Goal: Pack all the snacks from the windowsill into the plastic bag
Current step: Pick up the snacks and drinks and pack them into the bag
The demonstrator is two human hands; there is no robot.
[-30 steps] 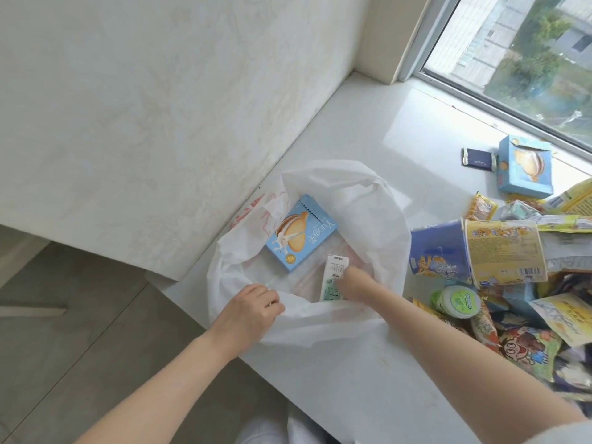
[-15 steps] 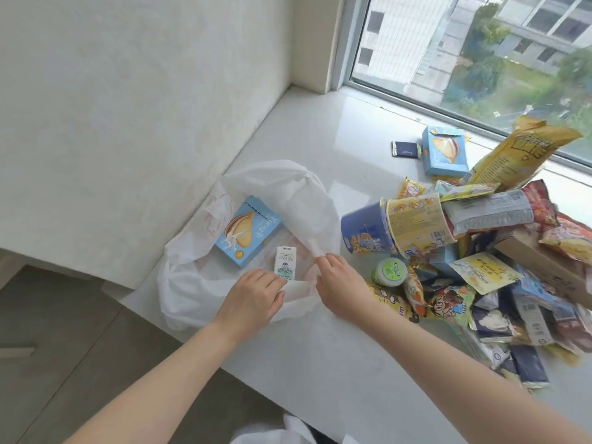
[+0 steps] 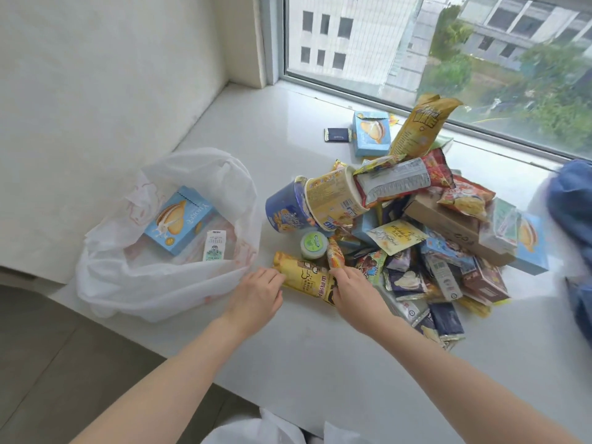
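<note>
A white plastic bag lies open on the windowsill at the left. Inside it are a blue biscuit box and a small white packet. To its right is a pile of snacks. A yellow packet lies at the pile's near left corner. My left hand touches the packet's left end with relaxed fingers. My right hand curls its fingers over the packet's right end, next to a small orange stick packet.
A blue tub, a yellow cup and a green-lidded pot lie at the pile's left side. Behind are another blue box, a dark bar and a tall yellow bag. Blue cloth lies at the right edge.
Both hands let go of the bag's rim and moved right to the yellow packet. The view swung right, showing more of the pile.
</note>
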